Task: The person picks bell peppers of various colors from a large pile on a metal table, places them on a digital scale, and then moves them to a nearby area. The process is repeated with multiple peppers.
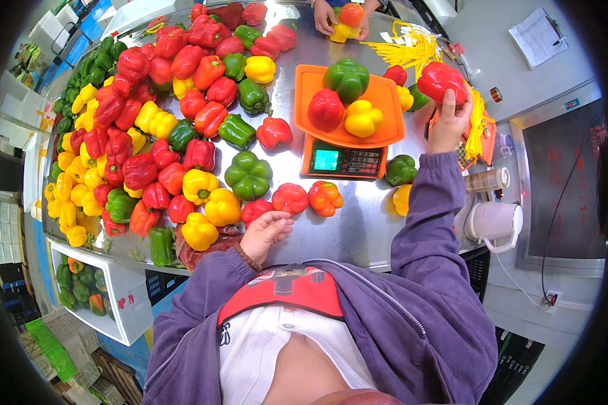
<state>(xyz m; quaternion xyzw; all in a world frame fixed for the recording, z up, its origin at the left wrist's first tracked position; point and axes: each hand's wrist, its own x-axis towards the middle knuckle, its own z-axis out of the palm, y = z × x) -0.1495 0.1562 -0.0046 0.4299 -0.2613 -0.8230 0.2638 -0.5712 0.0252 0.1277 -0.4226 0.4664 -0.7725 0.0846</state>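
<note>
My right hand (451,121) grips a red bell pepper (441,82) to the right of the scale. My left hand (266,234) is near the table's front edge with nothing in it, its fingers loosely bent and apart, close to a red bell pepper (290,198). On the orange tray (390,119) of a digital scale (344,159) rest a green bell pepper (346,80), a red one (325,109) and a yellow one (363,118). An orange-red pepper (325,198) lies in front of the scale, and a green one (248,175) to its left.
Many red, yellow and green peppers cover the left of the metal table (329,243). Yellow straps (405,48) lie at the back right. Another person's hands (339,23) hold peppers at the far edge. A plastic jug (494,223) stands at right; a foam box (126,298) is below left.
</note>
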